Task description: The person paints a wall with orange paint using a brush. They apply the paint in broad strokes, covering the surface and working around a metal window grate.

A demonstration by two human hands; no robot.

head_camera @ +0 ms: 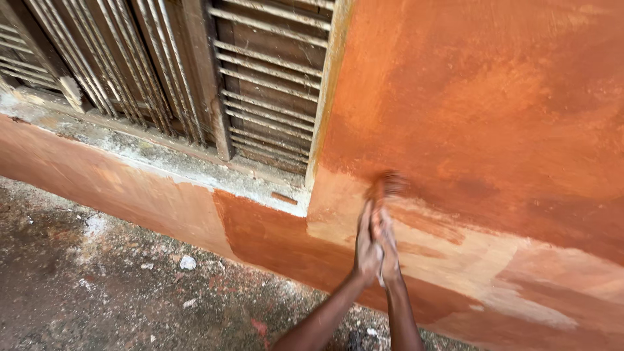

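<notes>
Rough plastered wall [494,97] with wet-looking orange paint; weathered wooden shutters [266,78]; gritty concrete ground [97,286].

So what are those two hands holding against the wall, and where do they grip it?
A paintbrush, gripped by its handle between the left hand and right hand; the blurred bristles touch the orange wall.

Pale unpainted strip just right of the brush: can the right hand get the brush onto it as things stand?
Probably yes. The right hand and left hand grip the brush against the wall; the pale strip lies alongside with nothing between.
</notes>
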